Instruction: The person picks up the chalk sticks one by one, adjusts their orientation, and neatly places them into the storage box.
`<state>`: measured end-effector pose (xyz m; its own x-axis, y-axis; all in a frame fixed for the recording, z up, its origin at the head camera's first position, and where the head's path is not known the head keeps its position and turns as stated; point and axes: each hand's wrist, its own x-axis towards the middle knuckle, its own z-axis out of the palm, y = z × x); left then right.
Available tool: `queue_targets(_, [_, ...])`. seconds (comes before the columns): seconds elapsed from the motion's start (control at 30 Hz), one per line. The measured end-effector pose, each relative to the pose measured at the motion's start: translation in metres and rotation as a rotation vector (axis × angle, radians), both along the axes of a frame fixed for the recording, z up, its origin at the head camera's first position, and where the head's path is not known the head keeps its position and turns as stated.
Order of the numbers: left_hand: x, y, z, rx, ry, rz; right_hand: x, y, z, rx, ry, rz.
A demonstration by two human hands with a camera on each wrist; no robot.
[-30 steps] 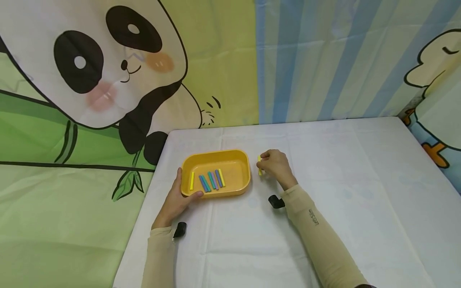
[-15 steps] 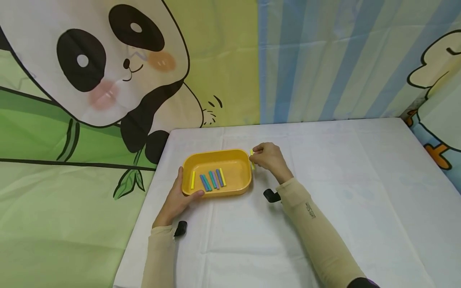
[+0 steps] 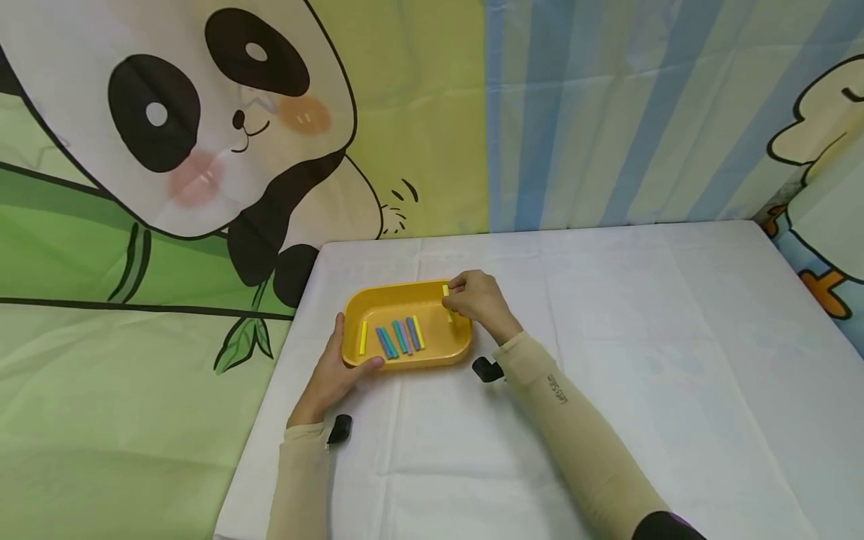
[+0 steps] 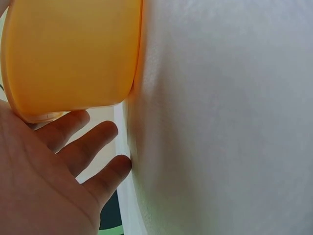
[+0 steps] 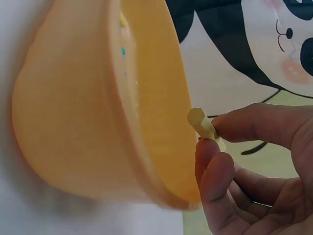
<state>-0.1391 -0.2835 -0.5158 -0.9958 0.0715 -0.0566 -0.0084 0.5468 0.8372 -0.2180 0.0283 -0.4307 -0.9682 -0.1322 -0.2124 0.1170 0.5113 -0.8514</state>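
A yellow plastic tray [image 3: 442, 334] sits on the white-covered table, with several coloured chalk sticks [image 3: 400, 337] lying in it in yellow, blue, teal and purple. My left hand [image 3: 331, 381] holds the tray's near left corner, thumb along the front rim and fingers by the left side. Seen from the left wrist, three fingers [image 4: 88, 147] spread beneath the tray's edge. Between thumb and fingertips, my right hand [image 3: 481, 301] pinches a yellow chalk stick [image 5: 203, 125] over the tray's right end. The right wrist view shows that chalk tilted, one end sticking out beside the tray's rim.
A white cloth [image 3: 641, 360] covers the table. Behind it hangs a printed curtain with a panda [image 3: 223, 112] and blue stripes. Each wrist carries a small black camera [image 3: 487, 370].
My right hand has moved left with the yellow chalk, from beside the tray to over its right end. The left hand and the tray have stayed in place.
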Motion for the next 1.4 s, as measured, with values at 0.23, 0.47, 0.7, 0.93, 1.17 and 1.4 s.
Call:
queue_targets(0.23, [-0.001, 0.0, -0.001, 0.005, 0.012, -0.012, -0.001, -0.021, -0.008, 0.005, -0.006, 0.024])
queue_targets(0.47, [-0.001, 0.0, 0.0, 0.015, 0.006, -0.009, -0.001, -0.038, -0.021, 0.089, 0.007, 0.062])
queue_targets(0.7, [0.0, 0.001, 0.002, 0.016, -0.001, -0.007, -0.003, -0.051, -0.035, 0.151, 0.037, 0.085])
queue_targets(0.93, [-0.002, 0.0, 0.001, 0.024, 0.003, -0.012, -0.005, -0.057, -0.045, 0.189, 0.025, 0.105])
queue_targets(1.17, [-0.001, -0.001, 0.001, 0.023, -0.003, -0.007, -0.002, -0.059, -0.046, 0.196, 0.02, 0.103])
queue_targets(1.4, [-0.001, 0.0, 0.001, 0.039, 0.006, -0.015, -0.004, -0.06, -0.047, 0.195, -0.011, 0.117])
